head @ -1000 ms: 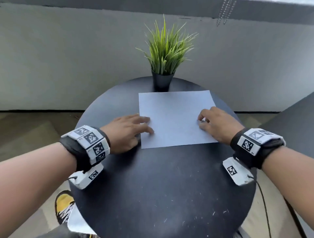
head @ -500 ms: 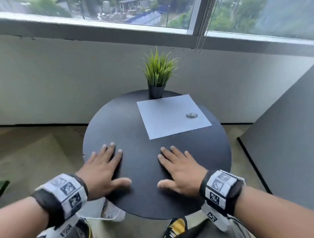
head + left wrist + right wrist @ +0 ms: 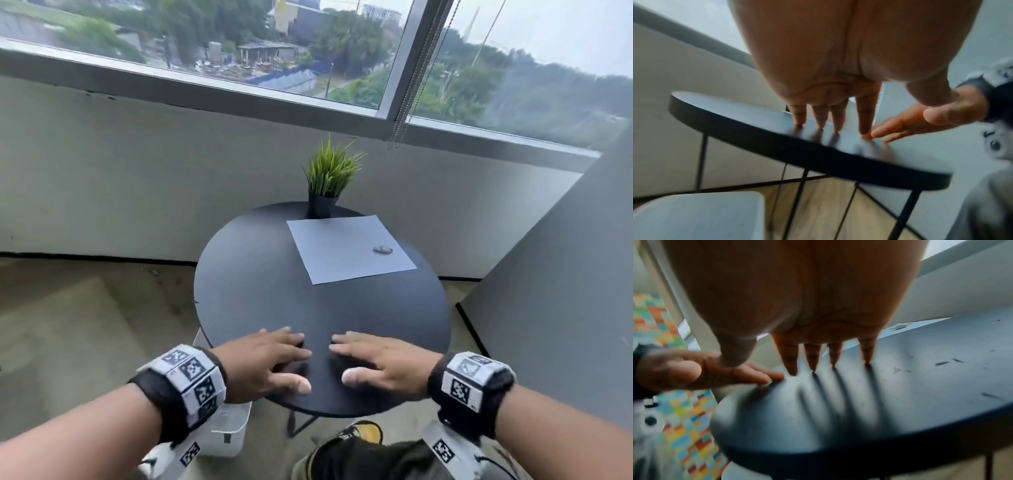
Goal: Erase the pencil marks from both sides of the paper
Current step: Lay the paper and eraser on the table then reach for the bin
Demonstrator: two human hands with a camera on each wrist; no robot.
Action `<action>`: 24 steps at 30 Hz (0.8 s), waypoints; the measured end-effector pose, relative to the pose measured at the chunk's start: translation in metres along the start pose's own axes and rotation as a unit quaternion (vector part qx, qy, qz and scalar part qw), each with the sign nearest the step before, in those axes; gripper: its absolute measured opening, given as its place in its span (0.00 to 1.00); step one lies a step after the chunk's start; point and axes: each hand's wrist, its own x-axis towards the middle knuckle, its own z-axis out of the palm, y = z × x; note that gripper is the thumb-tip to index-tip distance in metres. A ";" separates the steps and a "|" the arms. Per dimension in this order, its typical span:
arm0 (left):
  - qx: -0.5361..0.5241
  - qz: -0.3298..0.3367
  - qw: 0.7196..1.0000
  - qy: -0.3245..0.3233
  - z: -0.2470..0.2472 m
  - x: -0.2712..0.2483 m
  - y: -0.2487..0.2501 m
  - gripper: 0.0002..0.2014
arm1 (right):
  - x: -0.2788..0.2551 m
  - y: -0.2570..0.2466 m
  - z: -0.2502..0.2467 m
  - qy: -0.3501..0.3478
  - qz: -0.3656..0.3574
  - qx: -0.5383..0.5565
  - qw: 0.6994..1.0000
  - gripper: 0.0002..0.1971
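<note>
Both hands flat and empty on the near table (image 3: 260, 274) edge — left hand (image 3: 263, 365), right hand (image 3: 380, 368), fingers straight. Paper (image 3: 346, 248) lies far side, well apart, eraser (image 3: 382, 249) loose on it. Risk: unpinned sheet slides or creases under rubbing — or the potted plant (image 3: 327, 181) just behind gets knocked.

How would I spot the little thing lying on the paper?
Find the round black table below the window, then the pale square sheet of paper at its far side, before the potted green grass plant. The small grey oval lump near the sheet's right edge is alone on it.
</note>
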 end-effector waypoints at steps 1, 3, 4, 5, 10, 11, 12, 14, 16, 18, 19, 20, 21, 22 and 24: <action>-0.030 0.012 0.999 0.017 -0.005 0.004 0.003 0.59 | 0.003 0.008 -0.009 0.045 -0.012 0.040 0.998 0.40; -0.035 0.001 0.996 0.081 -0.019 0.022 0.006 0.54 | 0.017 0.039 -0.028 0.144 0.074 0.059 0.985 0.36; -0.015 -0.017 0.995 0.100 -0.027 0.034 0.007 0.49 | 0.024 0.054 -0.035 0.146 0.137 0.013 0.980 0.37; 0.011 -0.033 0.994 0.106 -0.033 0.047 0.007 0.42 | 0.030 0.063 -0.036 0.120 0.189 -0.038 0.974 0.42; 0.115 -0.036 0.991 0.049 -0.032 0.101 0.020 0.38 | 0.010 0.030 -0.008 -0.034 0.038 -0.053 0.997 0.50; 0.134 -0.026 0.990 0.017 -0.026 0.102 0.024 0.39 | 0.005 0.030 -0.014 -0.016 0.002 -0.010 1.000 0.42; 0.133 -0.006 0.991 -0.012 -0.022 0.100 0.028 0.38 | 0.003 0.039 -0.022 0.030 -0.010 0.030 0.999 0.34; 0.057 0.045 0.997 -0.029 -0.019 0.091 0.037 0.28 | 0.003 0.066 -0.031 0.124 0.074 0.050 0.988 0.31; -0.012 0.072 0.997 0.031 -0.023 0.082 0.048 0.18 | 0.004 0.078 -0.021 0.105 0.197 -0.019 0.975 0.38; -0.004 0.050 0.994 0.101 -0.028 0.085 0.052 0.18 | 0.002 0.056 0.011 0.057 0.182 -0.070 0.979 0.49; 0.017 0.030 0.993 0.110 -0.029 0.087 0.053 0.21 | -0.002 0.037 0.027 0.044 0.125 -0.083 0.988 0.53; 0.036 0.002 0.994 0.099 -0.028 0.091 0.052 0.24 | -0.007 0.019 0.038 0.037 0.062 -0.078 0.994 0.54; 0.052 -0.027 0.996 0.074 -0.027 0.093 0.050 0.26 | -0.013 0.007 0.043 0.036 0.013 -0.047 0.998 0.51; 0.062 -0.045 0.996 0.052 -0.024 0.093 0.048 0.26 | -0.017 0.003 0.042 0.054 -0.020 0.005 0.998 0.48; 0.065 -0.048 0.996 0.041 -0.018 0.083 0.040 0.24 | -0.022 0.024 0.034 0.160 0.015 0.105 0.981 0.45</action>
